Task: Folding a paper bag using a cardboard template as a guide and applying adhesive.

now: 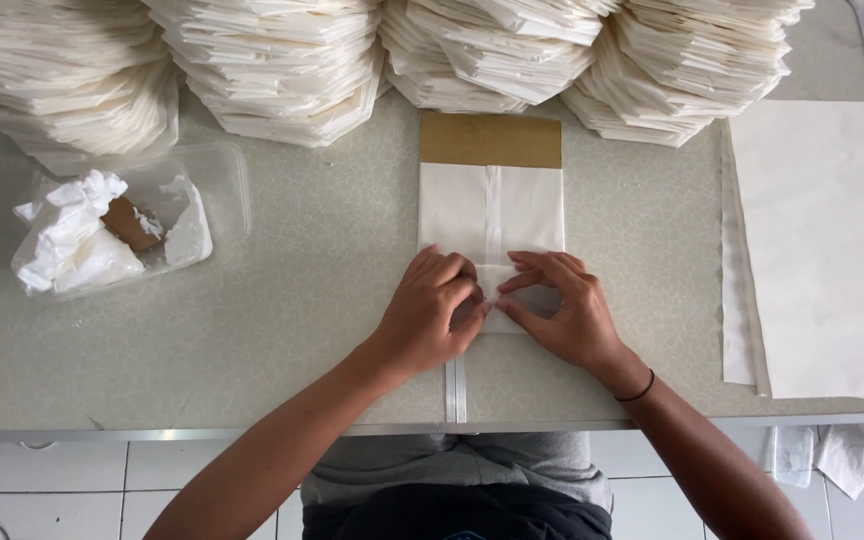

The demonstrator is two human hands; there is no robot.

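A white paper sheet (492,210), folded lengthwise with a seam down its middle, lies over a brown cardboard board (491,139) at the table's centre. My left hand (430,315) and my right hand (559,305) press down side by side on the sheet's near end, fingertips meeting at the seam where the bottom edge is folded. Both hands pinch and flatten the paper fold. A narrow white strip (455,388) runs from under my hands to the table's near edge.
Tall stacks of folded white paper (282,70) line the back of the table. A clear plastic tub (217,195) with crumpled white rag and paste sits at left. A pile of flat white sheets (832,250) lies at right.
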